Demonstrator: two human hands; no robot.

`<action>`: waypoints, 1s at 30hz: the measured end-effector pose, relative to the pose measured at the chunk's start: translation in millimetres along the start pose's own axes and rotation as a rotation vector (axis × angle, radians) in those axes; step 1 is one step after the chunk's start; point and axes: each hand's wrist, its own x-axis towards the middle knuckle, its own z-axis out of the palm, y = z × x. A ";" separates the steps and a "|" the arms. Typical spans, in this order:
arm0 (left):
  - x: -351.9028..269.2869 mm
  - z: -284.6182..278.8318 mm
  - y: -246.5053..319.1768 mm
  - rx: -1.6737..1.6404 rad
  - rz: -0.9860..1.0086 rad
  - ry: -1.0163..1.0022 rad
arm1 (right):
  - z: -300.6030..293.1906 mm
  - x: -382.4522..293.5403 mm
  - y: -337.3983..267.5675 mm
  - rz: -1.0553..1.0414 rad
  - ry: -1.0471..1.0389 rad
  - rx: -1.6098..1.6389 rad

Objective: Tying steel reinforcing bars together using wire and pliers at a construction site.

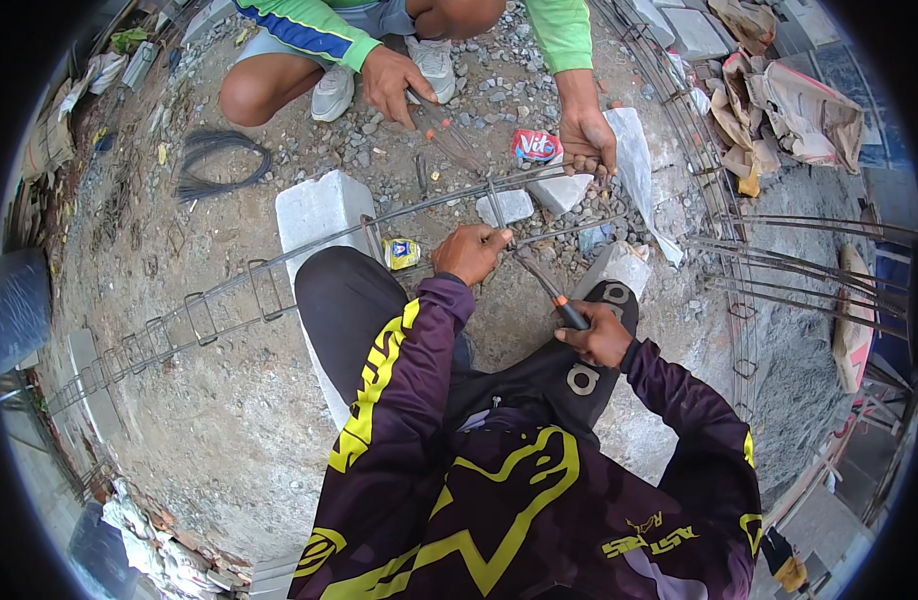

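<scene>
A long rebar cage [256, 281] with square stirrups runs from the far left to just before me. Near its right end, my left hand [472, 251] grips a stirrup [496, 206] at its lower corner. My right hand [598, 334] holds pincers [553, 289] with dark handles and orange bands, their jaws at that same corner. Across from me, a co-worker's one hand [399, 84] holds similar pincers [451, 135] near the top of the stirrup. The co-worker's other hand [588, 139] touches the ends of the upper bars.
White blocks [324, 202] lie under and beside the cage. A coil of tie wire [223, 165] rests on the ground at upper left. Loose gravel [489, 82] covers the ground between us. Another rebar cage [691, 135] and several protruding bars [811, 262] are at the right, near torn paper sacks [804, 105].
</scene>
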 end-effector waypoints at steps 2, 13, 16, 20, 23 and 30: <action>3.0 5.5 -9.5 0.010 0.001 0.042 | 8.1 -2.5 -11.5 0.166 -0.074 0.221; -9.2 17.0 0.5 0.116 0.182 0.395 | 60.2 -6.4 -21.7 0.159 -0.188 0.928; -23.8 20.4 10.3 -0.179 0.363 0.749 | 70.9 -2.8 -17.6 0.160 -0.180 1.054; -66.5 39.5 7.8 -1.016 0.213 0.578 | 81.4 -0.4 -13.1 0.099 -0.300 1.286; -76.7 47.5 -1.8 -1.016 -0.226 0.161 | 97.8 9.4 7.9 0.051 -0.472 1.536; -45.4 87.4 0.5 -1.298 -0.431 -0.406 | 87.2 7.5 1.9 0.163 -0.242 1.078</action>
